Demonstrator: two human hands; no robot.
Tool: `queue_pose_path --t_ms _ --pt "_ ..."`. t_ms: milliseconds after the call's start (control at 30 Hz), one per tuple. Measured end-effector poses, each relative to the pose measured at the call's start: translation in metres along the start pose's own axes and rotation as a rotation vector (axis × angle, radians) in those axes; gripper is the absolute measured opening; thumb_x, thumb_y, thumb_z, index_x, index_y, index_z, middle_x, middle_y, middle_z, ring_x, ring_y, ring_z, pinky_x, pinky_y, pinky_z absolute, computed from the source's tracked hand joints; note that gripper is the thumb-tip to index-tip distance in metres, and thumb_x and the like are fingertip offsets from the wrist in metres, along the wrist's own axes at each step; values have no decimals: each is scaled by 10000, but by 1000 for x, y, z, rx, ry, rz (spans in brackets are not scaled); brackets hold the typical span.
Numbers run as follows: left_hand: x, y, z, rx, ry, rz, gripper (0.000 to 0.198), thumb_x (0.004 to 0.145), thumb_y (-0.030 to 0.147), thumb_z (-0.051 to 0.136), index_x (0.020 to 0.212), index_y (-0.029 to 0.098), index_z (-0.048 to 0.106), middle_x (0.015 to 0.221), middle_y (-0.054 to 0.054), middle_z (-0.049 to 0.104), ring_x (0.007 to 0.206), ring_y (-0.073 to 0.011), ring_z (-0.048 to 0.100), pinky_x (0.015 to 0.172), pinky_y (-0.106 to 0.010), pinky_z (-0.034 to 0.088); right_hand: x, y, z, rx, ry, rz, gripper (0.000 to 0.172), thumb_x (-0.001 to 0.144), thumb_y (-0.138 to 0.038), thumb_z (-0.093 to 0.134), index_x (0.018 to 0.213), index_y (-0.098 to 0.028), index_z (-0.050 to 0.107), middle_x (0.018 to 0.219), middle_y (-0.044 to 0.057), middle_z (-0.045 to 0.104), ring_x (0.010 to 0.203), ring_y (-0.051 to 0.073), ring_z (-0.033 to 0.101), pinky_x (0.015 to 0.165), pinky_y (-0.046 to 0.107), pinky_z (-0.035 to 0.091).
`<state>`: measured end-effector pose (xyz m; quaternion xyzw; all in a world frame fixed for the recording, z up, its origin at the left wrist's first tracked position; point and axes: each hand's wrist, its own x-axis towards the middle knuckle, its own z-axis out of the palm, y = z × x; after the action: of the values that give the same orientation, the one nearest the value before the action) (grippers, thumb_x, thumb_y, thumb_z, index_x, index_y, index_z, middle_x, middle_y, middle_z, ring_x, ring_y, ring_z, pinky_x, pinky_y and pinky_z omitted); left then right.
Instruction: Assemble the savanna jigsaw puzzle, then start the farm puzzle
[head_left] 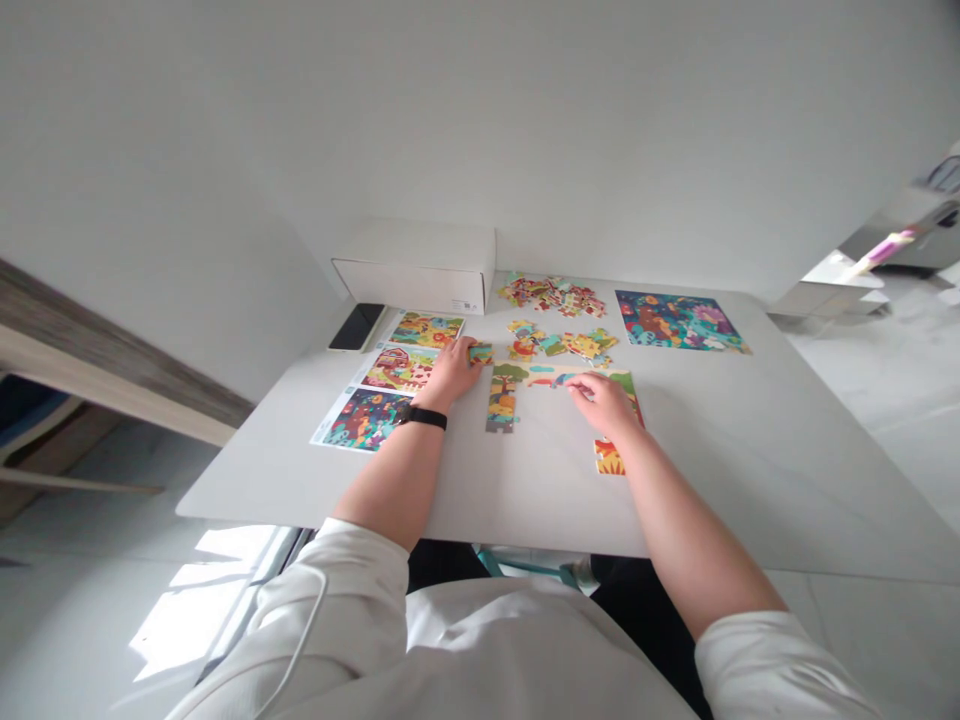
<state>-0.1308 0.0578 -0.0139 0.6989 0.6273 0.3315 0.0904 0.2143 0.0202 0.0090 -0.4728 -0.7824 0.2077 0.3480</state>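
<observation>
My left hand (pixel 454 370), a dark band on its wrist, pinches a small jigsaw puzzle piece (pixel 481 354) left of a partly joined puzzle. That puzzle forms a frame shape: a left column (pixel 501 405) with a tree, a top strip (pixel 536 371), and a right side partly covered by my right hand (pixel 602 400). The fingers of my right hand are closed at a blue and red puzzle piece (pixel 559 380) just under the top strip. Orange pieces (pixel 610 457) lie below that hand. Loose yellow and green pieces (pixel 562 343) are scattered just beyond the puzzle.
A second pile of reddish pieces (pixel 553 294) lies farther back. On the right is a finished dark blue puzzle (pixel 679 322). A sheet with three pictures (pixel 397 368), a phone (pixel 357 327) and a white box (pixel 416 270) occupy the left. A wall borders the table (pixel 720 450).
</observation>
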Motion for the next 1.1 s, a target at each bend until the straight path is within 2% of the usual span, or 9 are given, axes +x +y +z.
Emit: queue_pose_path --t_ms 200,400,567,667,800,867,933,1000,1100 --pt "-3 15 -12 -29 53 25 425 854 206 747 1258 205 617 1301 -153 695 1292 -334 644 1161 -506 528 -1 -2 0 14 4 9 207 954 -305 615 975 -264 817 1016 62 837 879 237 773 870 400 641" --pt "-27 55 -31 -224 137 118 413 931 236 722 1322 224 592 1387 -118 609 1043 -192 719 993 -360 609 -2 -15 5 137 31 43 245 977 -424 651 1080 -257 798 1038 72 834 920 245 778 904 413 634" --pt "-48 96 -31 -438 50 232 453 940 224 729 1366 247 575 1451 -116 589 988 -154 716 944 -327 616 -5 -42 9 375 -61 132 396 971 -621 661 1089 -254 751 996 60 813 871 222 746 802 347 607" --pt "-56 114 -25 -577 -56 281 471 944 255 747 1385 253 579 1473 -134 603 992 -168 733 941 -347 619 -6 -58 8 451 -117 151 448 978 -679 623 916 -244 707 867 37 770 793 196 701 748 306 568" --pt "-61 124 -18 -769 -131 234 663 944 386 783 1525 291 477 1522 -163 595 1023 -190 752 923 -364 622 -6 -66 4 395 -64 137 521 976 -705 613 733 -245 608 737 14 695 737 190 653 742 307 537" --pt "-60 122 -14 -818 -176 175 662 939 482 791 1496 275 498 1427 -157 663 948 -179 752 836 -336 617 -6 -65 2 379 -19 137 534 971 -727 610 735 -248 599 722 12 682 726 193 640 724 308 528" --pt "-57 118 -10 -824 -238 121 540 940 568 778 1322 230 601 1170 -112 751 820 -158 725 720 -294 579 -6 -63 1 371 -4 144 535 964 -739 614 749 -250 598 716 10 674 726 195 636 713 305 522" --pt "-55 115 -6 -814 -277 73 469 930 624 772 1094 202 648 916 -60 740 722 -143 680 637 -267 521 -6 -62 2 370 -20 147 529 961 -738 617 758 -250 597 717 10 669 731 197 634 707 302 520" --pt "-52 114 -4 -843 -314 11 482 899 645 794 918 192 630 794 -40 715 669 -132 649 601 -254 486 -7 -62 4 371 -57 151 527 957 -737 612 759 -249 590 718 13 664 729 199 626 697 299 516"
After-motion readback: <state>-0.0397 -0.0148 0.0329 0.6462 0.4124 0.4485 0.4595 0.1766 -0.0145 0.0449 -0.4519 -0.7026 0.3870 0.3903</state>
